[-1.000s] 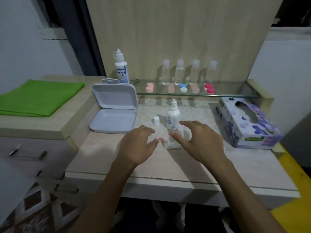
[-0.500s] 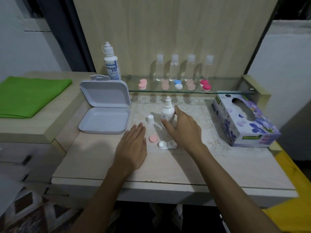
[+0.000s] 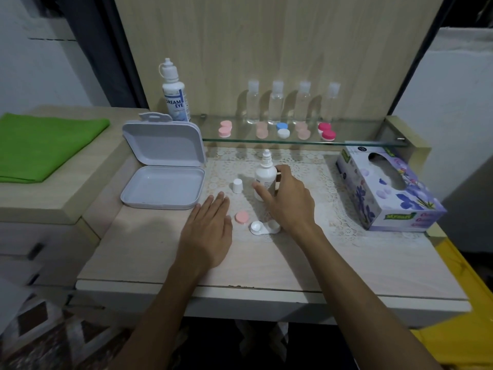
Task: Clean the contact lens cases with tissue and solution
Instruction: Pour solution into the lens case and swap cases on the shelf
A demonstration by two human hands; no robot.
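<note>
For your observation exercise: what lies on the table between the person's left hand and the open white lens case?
In the head view, a loose pink cap lies between the left hand and the open white lens case, touching neither.

My feed is dim overall, with a cool cast. Light falls from above and in front; the clear bottles [image 3: 290,102] throw soft shadows on the wood panel [image 3: 266,49]. The left hand [image 3: 206,231] casts a faint shadow to its left. Wide-angle bowing bends the table [image 3: 266,263] edges. Corners are dark and soft; no glare noted.
</note>
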